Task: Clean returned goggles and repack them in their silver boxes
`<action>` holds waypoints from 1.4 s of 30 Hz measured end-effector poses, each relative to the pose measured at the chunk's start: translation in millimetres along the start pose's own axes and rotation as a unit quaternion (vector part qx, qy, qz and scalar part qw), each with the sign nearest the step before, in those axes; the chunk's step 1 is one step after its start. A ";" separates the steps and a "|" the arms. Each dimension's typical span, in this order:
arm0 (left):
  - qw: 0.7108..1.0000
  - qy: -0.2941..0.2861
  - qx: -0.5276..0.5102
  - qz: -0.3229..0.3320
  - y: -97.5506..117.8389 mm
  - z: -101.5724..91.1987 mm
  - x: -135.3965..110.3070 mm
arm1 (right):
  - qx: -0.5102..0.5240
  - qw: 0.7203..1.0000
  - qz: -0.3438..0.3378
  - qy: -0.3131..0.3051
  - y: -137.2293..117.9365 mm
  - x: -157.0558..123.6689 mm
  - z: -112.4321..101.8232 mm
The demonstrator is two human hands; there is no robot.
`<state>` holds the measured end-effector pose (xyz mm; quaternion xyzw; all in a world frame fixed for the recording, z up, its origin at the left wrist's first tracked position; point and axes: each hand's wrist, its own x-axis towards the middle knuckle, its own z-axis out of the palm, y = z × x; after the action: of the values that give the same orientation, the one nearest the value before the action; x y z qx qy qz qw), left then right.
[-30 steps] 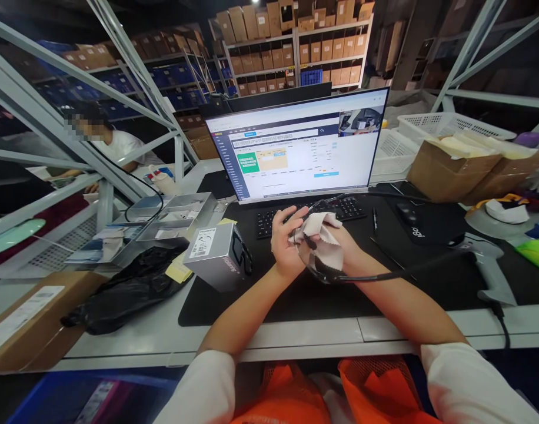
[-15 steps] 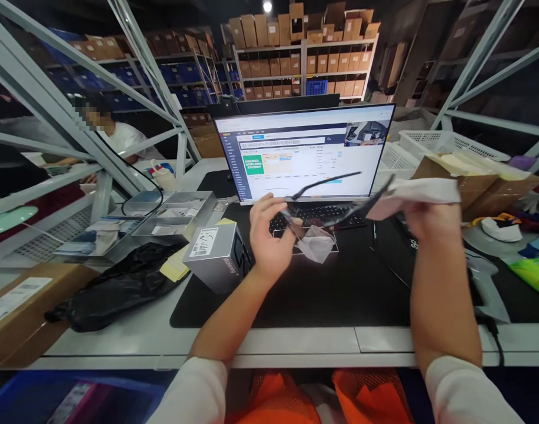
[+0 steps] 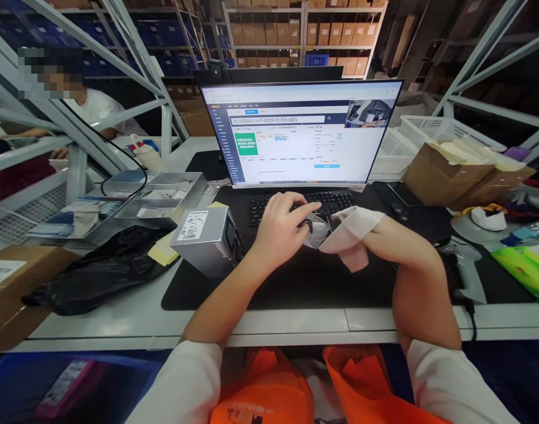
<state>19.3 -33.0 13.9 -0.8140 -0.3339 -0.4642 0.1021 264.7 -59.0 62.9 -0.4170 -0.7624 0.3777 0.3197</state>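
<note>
My left hand [image 3: 282, 228] is closed on a pair of dark-framed glasses [image 3: 306, 223]; a curved dark end shows at its fingertips, while most of the frame is hidden. Draped over the fingers of my right hand [image 3: 375, 235] is a pale cleaning cloth [image 3: 352, 231], pinched close to the glasses. Whether the cloth touches a lens I cannot tell. Below the glasses lies a crumpled translucent wrapper [image 3: 314, 237] on the black mat [image 3: 296, 288]. A grey box [image 3: 205, 244] with a white label stands left of my left hand.
The monitor [image 3: 291, 135] stands behind the keyboard [image 3: 338, 202]. On the right lie a barcode scanner [image 3: 468, 268], a mouse [image 3: 398, 212] and cardboard boxes [image 3: 446, 176]. To the left are a black plastic bag [image 3: 102, 265] and a metal tray [image 3: 163, 200]. A co-worker [image 3: 97, 109] sits beyond the frame.
My right hand has come inward with the cloth, from the right side to beside my left hand. The glasses have been lowered and turned. The camera view has tilted down.
</note>
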 end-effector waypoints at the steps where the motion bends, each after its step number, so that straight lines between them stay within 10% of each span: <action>1: 1.000 -0.006 -0.004 0.006 1.4 1.0 -0.6 | -0.020 1.000 -0.002 -0.016 4.8 3.7 4.7; 4: 0.999 -0.024 -0.018 0.031 6.8 6.2 -2.7 | -0.079 0.994 -0.005 -0.080 15.6 8.8 14.9; 12: 0.994 0.000 -0.073 0.084 19.0 23.3 -6.3 | -0.097 0.995 -0.017 0.004 19.0 15.9 22.7; 22: 0.996 0.009 0.006 0.087 10.1 24.8 -7.2 | -0.252 0.919 -0.069 0.294 17.1 24.6 40.5; 31: 0.992 -0.045 0.028 0.115 15.3 19.0 -10.9 | -0.242 0.970 -0.005 0.001 6.3 14.2 37.5; 42: 0.998 -0.030 0.050 -0.039 -4.3 -5.8 1.7 | -0.125 0.989 0.013 -0.075 17.2 11.3 -12.6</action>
<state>13.2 -31.8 17.9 -0.8079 -0.3911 -0.4257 0.1143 276.5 -38.9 56.9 -0.4346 -0.8198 0.3136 0.2019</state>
